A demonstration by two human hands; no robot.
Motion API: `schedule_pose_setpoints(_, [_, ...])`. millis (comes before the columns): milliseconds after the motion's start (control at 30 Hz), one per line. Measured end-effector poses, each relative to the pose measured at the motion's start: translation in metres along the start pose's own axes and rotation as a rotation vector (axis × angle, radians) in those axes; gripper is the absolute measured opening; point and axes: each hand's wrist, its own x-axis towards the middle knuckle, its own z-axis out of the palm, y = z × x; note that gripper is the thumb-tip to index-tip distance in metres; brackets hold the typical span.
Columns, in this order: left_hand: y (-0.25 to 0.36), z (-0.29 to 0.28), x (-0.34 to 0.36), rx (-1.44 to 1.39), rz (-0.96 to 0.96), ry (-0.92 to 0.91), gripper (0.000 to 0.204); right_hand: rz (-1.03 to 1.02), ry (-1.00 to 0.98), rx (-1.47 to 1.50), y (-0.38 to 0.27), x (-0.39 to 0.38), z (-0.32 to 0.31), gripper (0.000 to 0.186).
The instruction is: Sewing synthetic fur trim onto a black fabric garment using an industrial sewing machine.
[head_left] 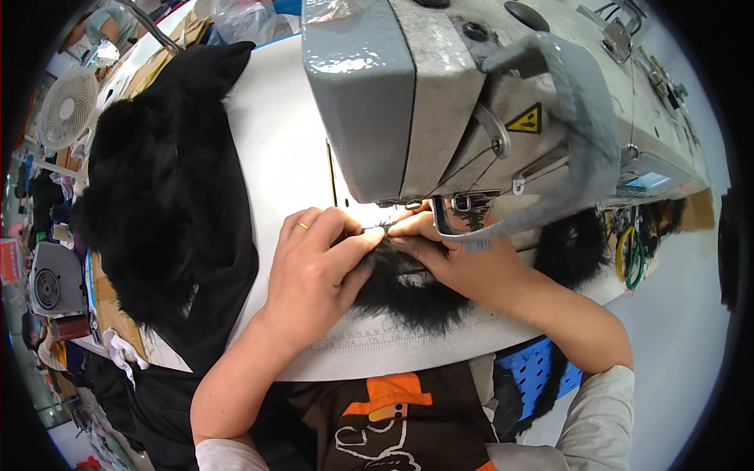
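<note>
Both hands meet just on the near side of the sewing machine: the left hand (a ring on one finger) and the right hand pinch the far edge of the black fur, fingertips nearly touching. The fur lies on the white table, between the forearms, its near side spread toward the printed ruler marks. Left of the hands sits a black garment; at right, well apart from them, are scissors with green and yellow handles. A blue basket shows below the table's near edge.
</note>
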Motion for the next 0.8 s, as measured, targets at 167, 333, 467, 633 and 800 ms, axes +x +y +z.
schedule_pose_setpoints(167, [-0.002,-0.002,-0.002,-0.121,-0.062,-0.032,0.011,-0.023,-0.005,-0.074,0.001,-0.001,0.001,0.019])
schedule_pose_setpoints(333, [-0.001,0.016,0.0,-0.154,-0.178,0.121,0.006,-0.124,0.026,-0.121,-0.01,0.005,-0.007,0.02])
schedule_pose_setpoints(467, [0.0,0.009,-0.004,-0.046,-0.106,0.045,0.011,-0.099,0.025,-0.085,-0.009,0.003,-0.006,0.022])
schedule_pose_setpoints(633, [0.0,0.009,-0.004,-0.063,-0.117,0.036,0.012,0.015,0.037,0.081,-0.005,0.001,-0.003,0.022])
schedule_pose_setpoints(800, [-0.002,0.009,-0.004,-0.076,-0.113,0.056,0.012,-0.037,0.002,0.073,0.0,0.002,-0.006,0.02])
